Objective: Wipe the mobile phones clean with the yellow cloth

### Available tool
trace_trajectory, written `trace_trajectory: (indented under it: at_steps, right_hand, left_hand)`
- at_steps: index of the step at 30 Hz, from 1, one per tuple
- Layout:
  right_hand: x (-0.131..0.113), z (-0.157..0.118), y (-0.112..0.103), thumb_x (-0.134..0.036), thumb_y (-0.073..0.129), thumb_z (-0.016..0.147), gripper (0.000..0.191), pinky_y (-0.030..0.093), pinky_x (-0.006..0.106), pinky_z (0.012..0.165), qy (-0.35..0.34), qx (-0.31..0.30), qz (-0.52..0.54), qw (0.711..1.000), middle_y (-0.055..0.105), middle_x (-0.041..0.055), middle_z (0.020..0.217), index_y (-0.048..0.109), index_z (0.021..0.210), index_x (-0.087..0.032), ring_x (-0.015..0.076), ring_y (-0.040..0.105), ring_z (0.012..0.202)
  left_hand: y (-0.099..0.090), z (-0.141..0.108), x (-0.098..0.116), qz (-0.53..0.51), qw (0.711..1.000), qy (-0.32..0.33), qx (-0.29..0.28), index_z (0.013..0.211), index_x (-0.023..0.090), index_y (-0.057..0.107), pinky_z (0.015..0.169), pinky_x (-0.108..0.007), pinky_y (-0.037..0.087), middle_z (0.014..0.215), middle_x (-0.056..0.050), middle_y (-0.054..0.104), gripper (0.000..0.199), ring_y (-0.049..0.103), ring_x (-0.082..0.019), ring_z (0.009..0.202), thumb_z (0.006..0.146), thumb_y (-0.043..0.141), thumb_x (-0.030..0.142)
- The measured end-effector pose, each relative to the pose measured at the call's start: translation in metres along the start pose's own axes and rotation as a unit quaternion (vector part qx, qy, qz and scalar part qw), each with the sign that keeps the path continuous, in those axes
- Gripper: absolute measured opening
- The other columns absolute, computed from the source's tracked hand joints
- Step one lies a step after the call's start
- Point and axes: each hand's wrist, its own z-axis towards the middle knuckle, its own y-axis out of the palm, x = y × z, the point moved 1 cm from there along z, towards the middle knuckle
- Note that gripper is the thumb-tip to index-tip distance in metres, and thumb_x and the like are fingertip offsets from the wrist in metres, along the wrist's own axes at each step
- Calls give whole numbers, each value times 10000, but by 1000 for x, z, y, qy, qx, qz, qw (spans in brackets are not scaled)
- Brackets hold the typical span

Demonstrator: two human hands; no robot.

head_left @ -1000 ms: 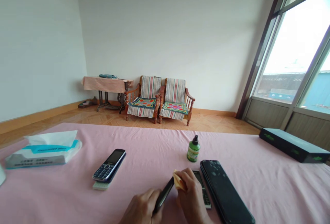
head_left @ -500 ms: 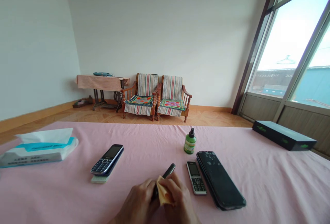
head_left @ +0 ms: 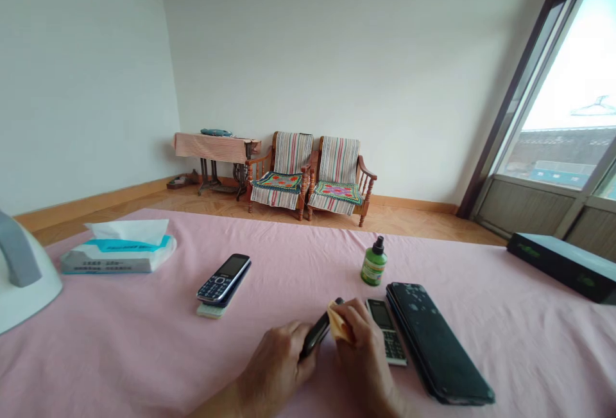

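Observation:
My left hand (head_left: 280, 361) is closed around the lower end of a slim black mobile phone (head_left: 316, 336), seen nearly edge-on and tilted up to the right. Pinched in my right hand (head_left: 362, 347) is a small yellow cloth (head_left: 338, 323), pressed against the phone's upper part. Right beside that hand lies a silver keypad phone (head_left: 393, 341), partly covered by it. A long black case or wallet (head_left: 440, 344) rests just right of the keypad phone. Beyond my hands stands a green spray bottle (head_left: 373, 264) with a black top.
On the pink tablecloth (head_left: 158, 354), a dark keypad phone (head_left: 224, 278) lies on another flat thing at left. Farther left are a tissue pack (head_left: 120, 257) and a white-and-grey appliance (head_left: 24, 277), cut off by the frame. A black box (head_left: 563, 267) sits far right.
My view has turned left, bringing the white appliance into sight. My right hand and the cloth have moved up along the phone, away from my left hand.

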Motion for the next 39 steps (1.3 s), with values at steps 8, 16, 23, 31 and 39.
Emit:
trace_trajectory:
  at_steps: [8,16,23,31,39]
  right_hand:
    - [12,15,-14,-5,428,634,368,424,223,614,37,22,-46,998,581,28,765,664,871,-161,156,559,679]
    - [-27,-10,2,32,402,630,408,439,197,666,-25,-52,51,997,591,33,842,630,888,-187,144,579,745]
    - [-20,-5,-4,52,403,616,425,424,209,648,2,-14,8,1000,567,27,798,640,882,-180,150,560,717]
    - [-22,-6,0,39,405,647,394,429,214,631,-13,-17,7,1000,561,32,789,636,884,-174,151,557,701]
    - [-32,-13,2,56,403,629,457,455,203,666,-62,-96,58,992,569,34,861,611,951,-193,142,572,749]
  left_hand:
    - [3,0,-2,2,1000,-13,-7,924,186,643,697,-259,481,846,-52,683,194,655,-209,772,837,480,128]
    - [-4,-2,3,-7,1000,-6,-20,877,178,618,647,-238,458,854,-40,679,91,646,-204,765,829,542,166]
    - [-4,-1,6,-9,1000,-7,-15,899,171,636,675,-251,446,852,-45,682,132,647,-213,781,828,529,137]
    - [-6,-1,7,-21,1000,-7,-12,849,167,628,655,-238,428,816,-40,678,119,639,-202,752,837,512,141]
    - [-9,-1,5,-37,999,1,-28,731,185,595,593,-209,384,739,13,648,84,609,-161,679,813,590,199]
